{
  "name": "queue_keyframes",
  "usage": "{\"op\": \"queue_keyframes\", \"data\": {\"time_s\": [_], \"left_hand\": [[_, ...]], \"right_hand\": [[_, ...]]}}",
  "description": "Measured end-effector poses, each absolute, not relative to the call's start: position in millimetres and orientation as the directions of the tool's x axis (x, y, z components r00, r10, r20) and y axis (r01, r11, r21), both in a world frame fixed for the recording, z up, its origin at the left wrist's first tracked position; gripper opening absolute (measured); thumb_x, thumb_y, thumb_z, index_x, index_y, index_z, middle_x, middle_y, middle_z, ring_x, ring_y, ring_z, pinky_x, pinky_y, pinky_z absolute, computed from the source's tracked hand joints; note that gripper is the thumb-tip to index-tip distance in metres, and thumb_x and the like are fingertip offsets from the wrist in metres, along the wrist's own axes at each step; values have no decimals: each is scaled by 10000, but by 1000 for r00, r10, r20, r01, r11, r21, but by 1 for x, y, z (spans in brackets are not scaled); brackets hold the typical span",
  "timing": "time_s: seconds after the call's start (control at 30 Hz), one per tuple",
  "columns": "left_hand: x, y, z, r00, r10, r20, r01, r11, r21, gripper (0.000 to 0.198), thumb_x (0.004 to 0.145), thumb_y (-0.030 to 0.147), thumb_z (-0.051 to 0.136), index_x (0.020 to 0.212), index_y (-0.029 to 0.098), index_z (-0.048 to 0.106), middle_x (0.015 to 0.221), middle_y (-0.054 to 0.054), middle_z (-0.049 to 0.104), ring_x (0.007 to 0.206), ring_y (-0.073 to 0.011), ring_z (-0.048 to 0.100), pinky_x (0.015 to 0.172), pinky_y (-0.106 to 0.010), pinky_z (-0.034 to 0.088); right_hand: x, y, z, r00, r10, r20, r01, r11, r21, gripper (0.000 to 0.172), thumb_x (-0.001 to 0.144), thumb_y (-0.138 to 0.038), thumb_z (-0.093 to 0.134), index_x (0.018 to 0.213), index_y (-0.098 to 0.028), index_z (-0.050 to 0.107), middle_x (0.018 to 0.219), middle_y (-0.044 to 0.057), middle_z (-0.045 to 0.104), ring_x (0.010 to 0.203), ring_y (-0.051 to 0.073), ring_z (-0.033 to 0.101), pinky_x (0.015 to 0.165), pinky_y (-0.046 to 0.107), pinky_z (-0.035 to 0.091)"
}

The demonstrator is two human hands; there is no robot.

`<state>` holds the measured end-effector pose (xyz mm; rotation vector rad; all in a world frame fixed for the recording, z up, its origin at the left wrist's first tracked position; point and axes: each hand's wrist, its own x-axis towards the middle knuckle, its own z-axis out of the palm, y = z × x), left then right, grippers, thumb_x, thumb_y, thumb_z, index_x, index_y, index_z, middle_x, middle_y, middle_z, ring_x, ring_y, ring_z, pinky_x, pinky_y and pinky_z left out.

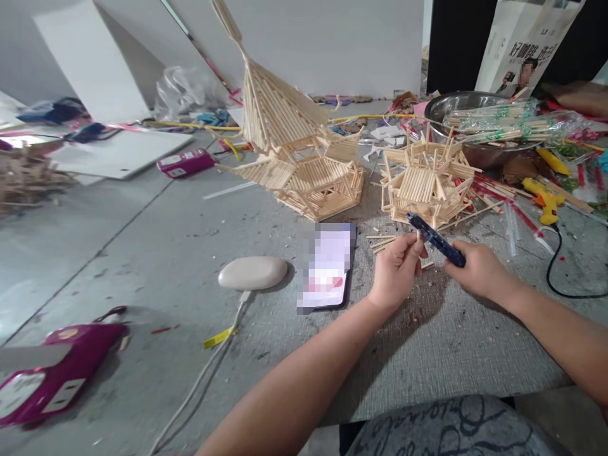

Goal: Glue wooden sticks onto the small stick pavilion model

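Note:
My left hand (396, 269) is closed in a pinch on a short wooden stick (418, 236) held upright. My right hand (477, 269) is closed round a dark blue cutter tool (434, 238), whose tip meets the stick near its top. Both hands hover over the grey floor (142, 253), just in front of a small stick-built frame (425, 183). A larger stick-built pagoda model (294, 152) stands to the left of it. A few cut stick pieces (382, 242) lie beside my left hand.
A phone (327, 266) and a beige oval stone (253, 273) lie left of my hands. A metal bowl (463, 104) holding stick bundles, a yellow glue gun (546, 199) with its black cord, red wrappers, magenta boxes (57, 370) and white boards (118, 152) are scattered around.

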<state>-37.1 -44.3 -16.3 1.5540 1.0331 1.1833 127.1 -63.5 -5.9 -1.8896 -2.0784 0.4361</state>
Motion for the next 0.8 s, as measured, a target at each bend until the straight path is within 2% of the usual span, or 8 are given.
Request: {"op": "queue_keyframes", "data": {"time_s": [0.1,0.27,0.5,0.8], "left_hand": [[-36,-43,-17,183,963,198,58,-212,976,170,851,298,458,785,173,551,613,34,547,385,-22,429,386,-150,339],[-36,-43,-19,167,964,206,89,-223,971,200,850,314,454,737,171,536,632,28,570,384,-23,436,393,-155,340],[-38,-43,-20,165,960,226,164,-252,954,235,849,321,453,675,171,500,575,35,556,382,-33,434,404,-159,337],[-38,-44,-19,179,952,250,220,-286,933,235,854,308,441,668,174,492,518,50,518,383,-43,441,425,-165,339]], "right_hand": [[130,-63,-5,-77,995,62,880,97,-465,204,733,-323,480,867,-190,557,707,42,636,644,193,578,596,283,369],[131,-64,-6,-98,987,126,929,137,-345,321,722,-308,495,1003,-158,532,877,101,652,789,252,605,648,319,391],[128,-66,-10,-166,967,193,934,217,-283,332,696,-265,506,1008,-151,524,894,106,652,824,250,606,671,323,404],[126,-67,-11,-146,976,165,956,182,-232,336,700,-269,482,1004,-136,530,881,120,655,804,261,617,639,328,401]]}}
